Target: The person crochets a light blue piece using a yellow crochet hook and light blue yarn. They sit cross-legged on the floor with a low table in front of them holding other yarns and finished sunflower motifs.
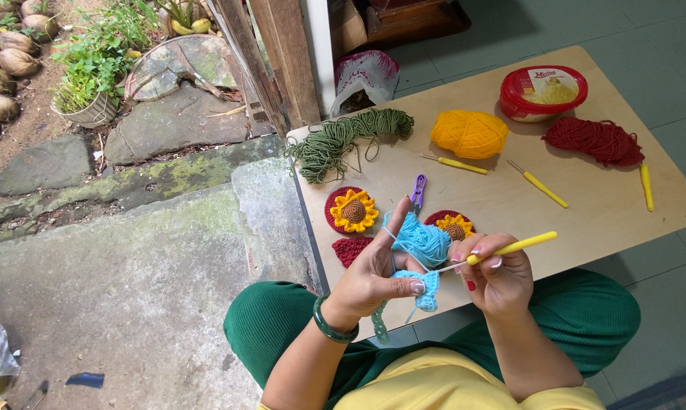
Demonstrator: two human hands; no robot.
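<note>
My left hand (377,273) pinches a small light blue crochet piece (426,288), with a strand of the blue yarn running over its raised forefinger. My right hand (499,277) grips a yellow-handled crochet hook (510,247) whose metal tip points into the blue piece. Just beyond the hands lies a ball of light blue yarn (423,237) on a low wooden table (586,220). A green bangle sits on my left wrist.
On the table lie two crocheted sunflower coasters (352,210), a dark red crochet patch (350,249), purple snips (418,190), green yarn (335,140), yellow yarn (469,133), red yarn (594,140), three spare yellow hooks (539,184) and a red tub (543,93). Mossy stone slabs lie left.
</note>
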